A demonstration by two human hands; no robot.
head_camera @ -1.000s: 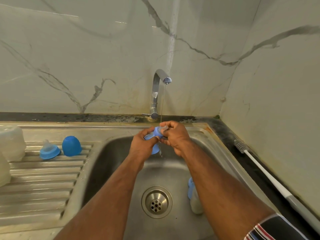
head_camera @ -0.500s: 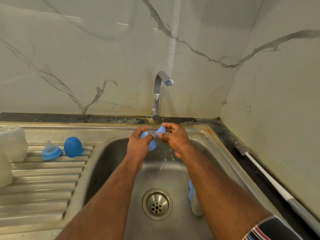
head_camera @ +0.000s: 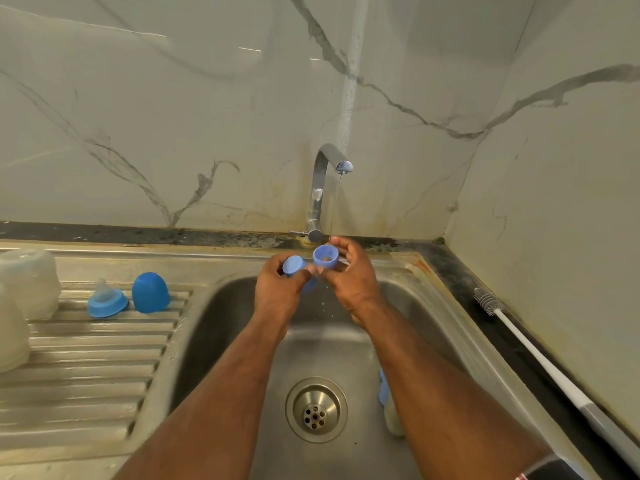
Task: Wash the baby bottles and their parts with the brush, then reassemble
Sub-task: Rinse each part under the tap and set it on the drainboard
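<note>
Right hand [head_camera: 349,278] pinches blue collar ring [head_camera: 326,257], open mouth toward camera, under thin tap stream at 12 o'clock of sink [head_camera: 446,327]. Left hand [head_camera: 278,289], fingers curled, grips blue cap [head_camera: 293,264] just beside ring at its 9 o'clock.

Risk, judged: wet plastic, fingertip hold only; ring could slip, drop into basin toward drain [head_camera: 316,409].

Bottle [head_camera: 389,407] lies in basin, 4 o'clock of drain, partly hidden by forearm. Brush [head_camera: 526,344] idle on dark counter, 3 o'clock. Teat collar [head_camera: 106,303] and dome cap [head_camera: 150,292] on steel drainboard, 9 o'clock. Marble-look walls.
</note>
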